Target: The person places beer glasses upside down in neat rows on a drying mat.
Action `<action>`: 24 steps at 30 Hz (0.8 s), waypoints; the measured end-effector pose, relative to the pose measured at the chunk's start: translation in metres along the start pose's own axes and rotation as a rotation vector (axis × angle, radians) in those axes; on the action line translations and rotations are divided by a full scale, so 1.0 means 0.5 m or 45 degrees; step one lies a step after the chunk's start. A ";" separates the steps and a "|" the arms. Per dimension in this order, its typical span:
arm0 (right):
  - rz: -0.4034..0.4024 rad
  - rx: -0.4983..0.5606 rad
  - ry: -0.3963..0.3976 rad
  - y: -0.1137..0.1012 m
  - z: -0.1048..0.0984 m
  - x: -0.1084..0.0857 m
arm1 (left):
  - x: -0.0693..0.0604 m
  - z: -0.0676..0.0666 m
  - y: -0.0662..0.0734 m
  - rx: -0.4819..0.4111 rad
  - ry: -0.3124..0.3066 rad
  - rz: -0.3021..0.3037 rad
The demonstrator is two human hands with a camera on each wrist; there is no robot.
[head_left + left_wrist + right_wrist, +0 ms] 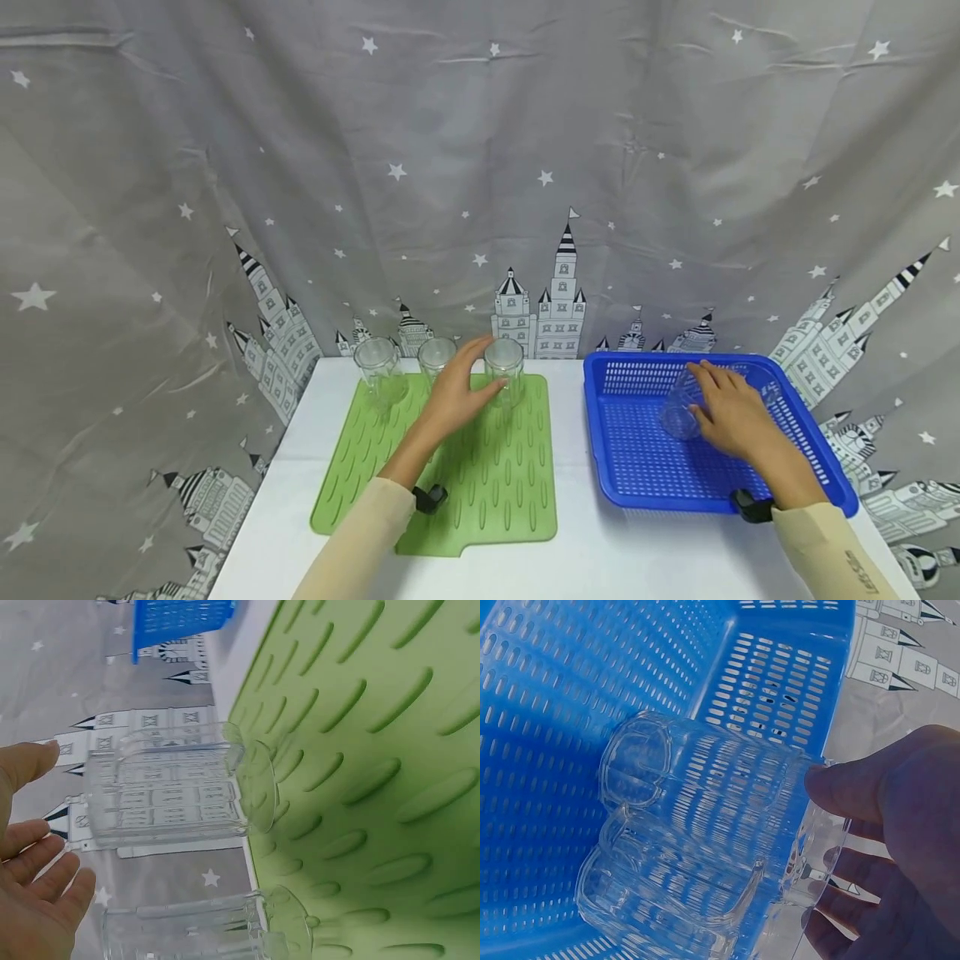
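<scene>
1. Glass mugs (437,357), three of them, stand in a row along the far edge of a green mat (517,500).
2. The left hand (456,396) is spread, thumb well apart from the fingers, beside the upper end of the rightmost mug (172,787); the left wrist view shows a gap between them.
3. More clear glass is inside a blue basket (596,433): a near mug (712,787) and what looks like a second, close beside it, with a handle.
4. The right hand (727,412) reaches into the basket, thumb and fingers curved about the upper end of that glass; I cannot tell whether they pinch it.
5. Mat and basket sit apart on a white desk (577,550), the basket on the right.
6. Beige sleeves (360,533) cover both forearms, with a black device (431,498) at each wrist.
7. Behind hangs a grey curtain (450,125) printed with white stars and castles.
</scene>
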State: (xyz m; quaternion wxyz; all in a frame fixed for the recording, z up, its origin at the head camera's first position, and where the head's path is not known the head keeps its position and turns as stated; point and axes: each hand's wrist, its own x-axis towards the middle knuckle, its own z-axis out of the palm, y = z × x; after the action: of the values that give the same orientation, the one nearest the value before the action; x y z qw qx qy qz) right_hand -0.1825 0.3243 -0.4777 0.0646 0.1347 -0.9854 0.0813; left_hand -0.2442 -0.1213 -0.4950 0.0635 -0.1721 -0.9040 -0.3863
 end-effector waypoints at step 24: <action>0.012 0.055 -0.036 0.005 -0.002 -0.003 | -0.306 -0.195 -0.153 -0.013 0.386 -0.138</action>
State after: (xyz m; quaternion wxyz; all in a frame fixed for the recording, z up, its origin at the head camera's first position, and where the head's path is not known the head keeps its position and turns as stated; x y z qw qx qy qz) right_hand -0.1820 0.3274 -0.4775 0.0475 0.1327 -0.9848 0.1011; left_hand -0.1309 -0.2806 -0.5171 0.1772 -0.0630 -0.8901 -0.4152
